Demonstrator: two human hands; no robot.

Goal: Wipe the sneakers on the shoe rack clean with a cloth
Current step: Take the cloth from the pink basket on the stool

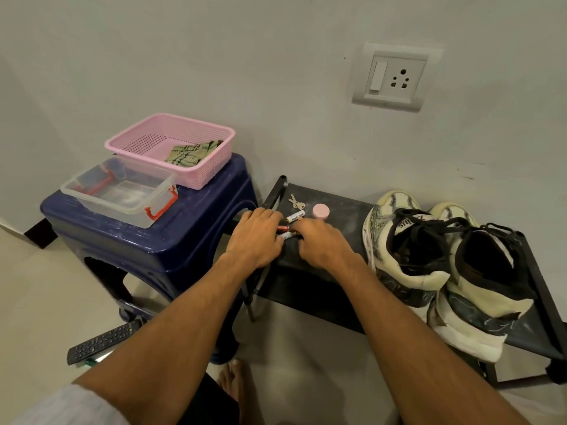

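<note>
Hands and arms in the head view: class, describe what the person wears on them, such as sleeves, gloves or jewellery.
The left hand and right hand are bare: no gloves, rings or watch show. Both forearms are uncovered. A pale, whitish sleeve shows near the left elbow; none shows on the right side.

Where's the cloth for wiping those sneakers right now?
In the head view, the green patterned cloth lies inside the pink basket on the blue stool, upper left, to the left of the shoe rack.
</note>
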